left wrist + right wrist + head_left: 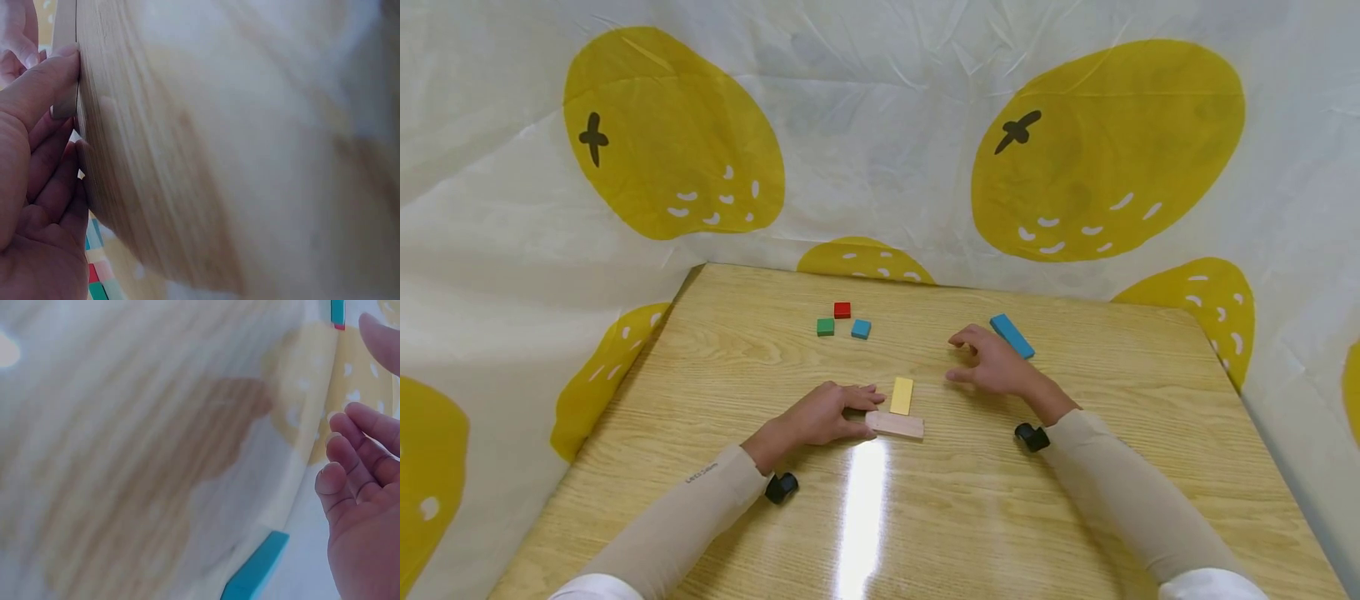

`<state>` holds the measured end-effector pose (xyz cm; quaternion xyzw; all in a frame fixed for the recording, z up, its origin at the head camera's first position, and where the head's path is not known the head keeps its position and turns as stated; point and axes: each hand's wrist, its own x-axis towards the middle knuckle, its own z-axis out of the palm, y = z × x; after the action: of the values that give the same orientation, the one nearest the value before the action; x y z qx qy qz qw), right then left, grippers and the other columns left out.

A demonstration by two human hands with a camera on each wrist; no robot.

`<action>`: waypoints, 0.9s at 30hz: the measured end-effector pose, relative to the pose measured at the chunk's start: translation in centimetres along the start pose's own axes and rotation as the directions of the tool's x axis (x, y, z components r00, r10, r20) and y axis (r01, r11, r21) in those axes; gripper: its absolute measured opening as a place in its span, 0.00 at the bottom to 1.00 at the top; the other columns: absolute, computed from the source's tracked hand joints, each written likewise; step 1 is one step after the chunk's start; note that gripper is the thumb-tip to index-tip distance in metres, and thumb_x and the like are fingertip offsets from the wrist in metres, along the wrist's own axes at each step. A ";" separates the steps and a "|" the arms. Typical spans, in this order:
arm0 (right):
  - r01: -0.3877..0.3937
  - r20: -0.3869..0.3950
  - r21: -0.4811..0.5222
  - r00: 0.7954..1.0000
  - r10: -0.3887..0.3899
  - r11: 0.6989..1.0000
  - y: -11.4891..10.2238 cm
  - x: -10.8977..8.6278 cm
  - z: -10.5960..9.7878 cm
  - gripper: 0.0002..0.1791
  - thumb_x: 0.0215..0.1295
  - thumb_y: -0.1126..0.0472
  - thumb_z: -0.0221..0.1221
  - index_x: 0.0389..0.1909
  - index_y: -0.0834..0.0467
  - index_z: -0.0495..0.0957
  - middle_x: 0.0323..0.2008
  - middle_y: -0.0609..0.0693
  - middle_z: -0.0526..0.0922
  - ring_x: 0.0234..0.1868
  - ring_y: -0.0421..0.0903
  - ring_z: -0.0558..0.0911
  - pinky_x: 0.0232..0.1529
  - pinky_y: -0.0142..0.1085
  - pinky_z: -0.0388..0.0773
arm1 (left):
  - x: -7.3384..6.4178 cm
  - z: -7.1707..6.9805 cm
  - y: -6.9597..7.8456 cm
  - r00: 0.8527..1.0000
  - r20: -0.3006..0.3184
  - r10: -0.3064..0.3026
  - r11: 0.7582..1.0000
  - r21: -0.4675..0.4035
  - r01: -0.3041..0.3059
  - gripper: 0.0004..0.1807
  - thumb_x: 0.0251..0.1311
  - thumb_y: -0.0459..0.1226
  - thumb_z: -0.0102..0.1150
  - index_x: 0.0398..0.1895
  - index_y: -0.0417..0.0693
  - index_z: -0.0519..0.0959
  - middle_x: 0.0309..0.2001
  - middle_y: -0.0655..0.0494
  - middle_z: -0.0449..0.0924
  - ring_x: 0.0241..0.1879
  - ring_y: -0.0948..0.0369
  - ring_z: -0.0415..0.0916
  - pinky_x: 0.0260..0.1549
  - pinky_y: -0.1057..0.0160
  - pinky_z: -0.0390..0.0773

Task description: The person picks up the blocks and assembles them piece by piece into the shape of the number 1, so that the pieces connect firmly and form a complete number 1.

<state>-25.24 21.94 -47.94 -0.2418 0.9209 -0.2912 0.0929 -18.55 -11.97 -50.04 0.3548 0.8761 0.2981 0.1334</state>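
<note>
- My forearms come in from the bottom corners, both angled inward, in beige sleeves: left sleeve, right sleeve. Black device on the inner side of each wrist: left device, right device.
- Left hand: low over the table, wrist near the tabletop, fingers pointing right. Thumb on the near side, fingers on the far side, pinching the left end of the plain wood block. Index reaches past it toward the yellow block.
- Plain wood block: in front of me, long side running left-right, right end slightly nearer me.
- Yellow block: just beyond the wood block, long side pointing away from me. Can't tell if the two touch.
- Right hand: released, holding nothing. Raised over the table, pointing left, thumb well apart from loosely bent fingers; palm side shows in the right wrist view.
- Long blue block: just beyond my right hand, diagonal, far end to the left.
- Far group, all apart: green block left, small blue block right, red block behind, between them.
- Backdrop: white sheet with yellow fruit prints.
</note>
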 end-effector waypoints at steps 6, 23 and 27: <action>-0.014 0.005 0.028 1.000 0.014 1.000 0.9 -0.1 -1.0 0.33 0.67 0.54 0.71 0.66 0.67 0.74 0.63 0.64 0.76 0.53 0.60 0.75 0.54 0.54 0.76 | 0.0 0.1 -0.2 1.000 0.011 -0.015 1.000 0.004 0.015 0.28 0.64 0.48 0.71 0.66 0.50 0.82 0.70 0.60 0.78 0.77 0.58 0.68 0.74 0.51 0.70; -0.038 -0.020 -0.020 0.999 0.038 0.999 3.8 -0.2 -3.7 0.38 0.64 0.54 0.73 0.70 0.67 0.72 0.70 0.68 0.73 0.68 0.68 0.67 0.67 0.64 0.67 | 0.0 0.0 -0.1 1.000 0.004 -0.021 1.000 -0.019 0.021 0.28 0.64 0.48 0.71 0.66 0.49 0.82 0.70 0.59 0.78 0.77 0.57 0.68 0.74 0.50 0.71; -0.040 -0.019 -0.023 0.999 0.040 0.999 4.7 -0.2 -4.4 0.40 0.62 0.56 0.74 0.71 0.67 0.71 0.71 0.68 0.71 0.69 0.68 0.65 0.68 0.64 0.65 | 0.0 0.0 0.0 1.000 0.000 -0.021 0.999 -0.028 0.021 0.28 0.64 0.47 0.71 0.65 0.48 0.82 0.70 0.58 0.79 0.76 0.56 0.68 0.74 0.49 0.71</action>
<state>-28.23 27.56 -47.11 -0.2216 0.9297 -0.2809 0.0872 -18.50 -11.95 -50.02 0.3435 0.8756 0.3088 0.1415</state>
